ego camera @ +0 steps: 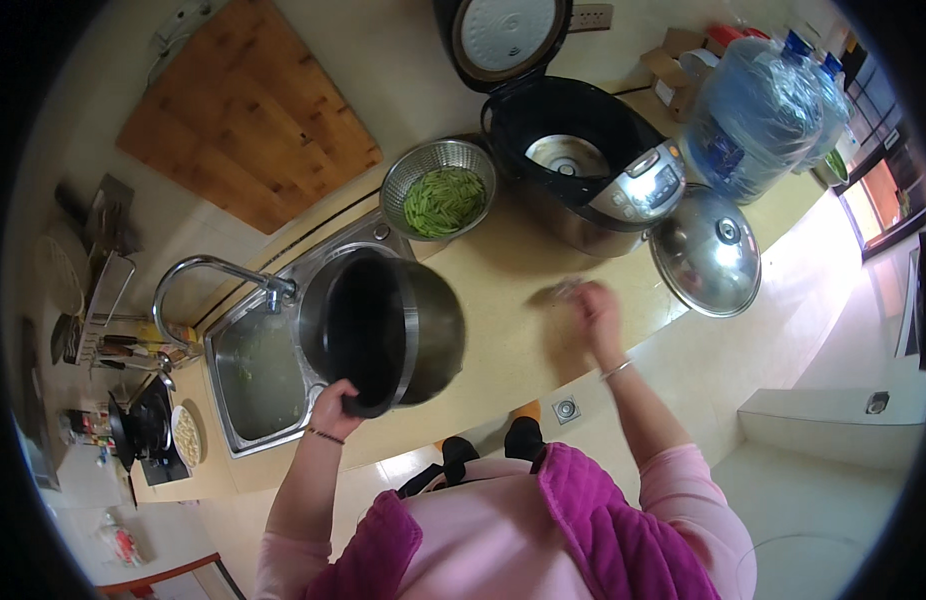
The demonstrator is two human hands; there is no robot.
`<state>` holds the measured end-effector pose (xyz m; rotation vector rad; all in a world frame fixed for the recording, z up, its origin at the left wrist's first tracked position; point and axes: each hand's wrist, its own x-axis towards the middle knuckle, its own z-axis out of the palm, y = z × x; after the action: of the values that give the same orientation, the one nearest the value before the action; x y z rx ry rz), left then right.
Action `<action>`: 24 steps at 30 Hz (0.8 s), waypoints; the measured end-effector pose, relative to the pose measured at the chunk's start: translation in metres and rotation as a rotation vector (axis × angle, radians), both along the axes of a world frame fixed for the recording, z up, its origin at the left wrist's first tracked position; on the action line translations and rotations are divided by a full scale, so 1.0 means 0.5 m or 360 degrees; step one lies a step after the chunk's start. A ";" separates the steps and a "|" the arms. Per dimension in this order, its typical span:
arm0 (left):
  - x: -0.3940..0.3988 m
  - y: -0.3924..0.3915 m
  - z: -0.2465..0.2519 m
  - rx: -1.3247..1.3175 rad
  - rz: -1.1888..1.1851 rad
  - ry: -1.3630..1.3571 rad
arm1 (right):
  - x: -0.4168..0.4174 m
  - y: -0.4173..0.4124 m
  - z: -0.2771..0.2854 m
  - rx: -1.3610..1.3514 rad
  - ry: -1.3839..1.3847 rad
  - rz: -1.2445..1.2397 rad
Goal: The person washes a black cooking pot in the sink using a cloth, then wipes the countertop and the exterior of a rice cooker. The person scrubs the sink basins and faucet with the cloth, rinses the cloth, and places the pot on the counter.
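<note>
My left hand [334,409] grips the rim of a large metal rice cooker inner pot [433,337]. The pot is tilted, its dark mouth towards the sink, and it overlaps the sink's right edge and the counter. My right hand [596,311], blurred, is closed over the counter around a small pale crumpled item [566,287], too blurred to name. Behind it stands a big rice cooker [575,217] with its lid [508,34] raised and the heating plate [566,157] showing inside. A perforated steel colander [395,187] of cut green beans [444,201] sits left of the cooker.
A steel sink [257,375] holds cloudy water under a curved faucet [208,261]. A wooden cutting board [245,112] leans on the wall. At right are a domed steel lid [707,255] over the counter edge and plastic-wrapped water jugs [759,112]. A plate of pale pieces [185,436] lies left.
</note>
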<state>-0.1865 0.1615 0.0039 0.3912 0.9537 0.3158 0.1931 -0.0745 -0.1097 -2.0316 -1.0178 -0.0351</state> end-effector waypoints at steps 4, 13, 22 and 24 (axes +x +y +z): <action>-0.116 0.000 -0.029 -0.0621 0.0228 -0.0501 | 0.026 0.050 0.001 -0.0357 -0.0309 -0.0720; -0.148 0.057 -0.161 -0.0977 0.0466 -0.1481 | -0.305 0.351 -0.023 0.0199 -0.0027 0.0427; -0.188 0.090 -0.101 -0.0808 0.0325 -0.1260 | -0.117 0.344 -0.036 -0.0680 -0.0786 -0.0622; -0.212 0.120 -0.114 -0.0810 0.0219 -0.1081 | -0.219 0.358 -0.105 -0.0584 -0.0855 -0.0192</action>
<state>-0.2924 0.2214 -0.0530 -0.2471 0.3636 0.2897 0.0837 0.1047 -0.1623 -2.4882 -1.2962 -0.5157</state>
